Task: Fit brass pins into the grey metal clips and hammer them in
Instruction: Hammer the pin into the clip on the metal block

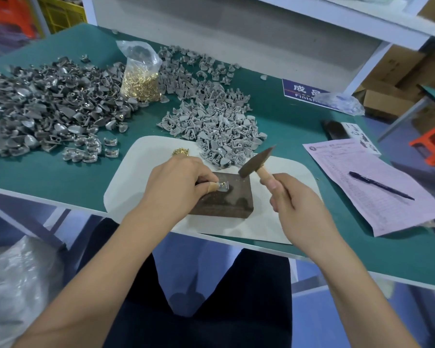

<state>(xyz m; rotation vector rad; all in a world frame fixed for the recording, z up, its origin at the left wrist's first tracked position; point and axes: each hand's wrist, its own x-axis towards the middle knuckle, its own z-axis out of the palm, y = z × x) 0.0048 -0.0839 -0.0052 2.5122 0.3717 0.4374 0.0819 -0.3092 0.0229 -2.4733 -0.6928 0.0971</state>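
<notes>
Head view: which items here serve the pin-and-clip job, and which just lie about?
In use: hammer in right hand; clip pinched by left hand on block; bag of pins; clip piles.
Idle: pen, pink form, blue sign.

A single wide-angle view sits on the person's head, looking forward and steeply down over both forearms onto the near edge of the green table. The left hand and right hand fall near the centre, close to the lens, with the lap below. Shelving fills the top; straight edges bow toward the frame's borders.
</notes>
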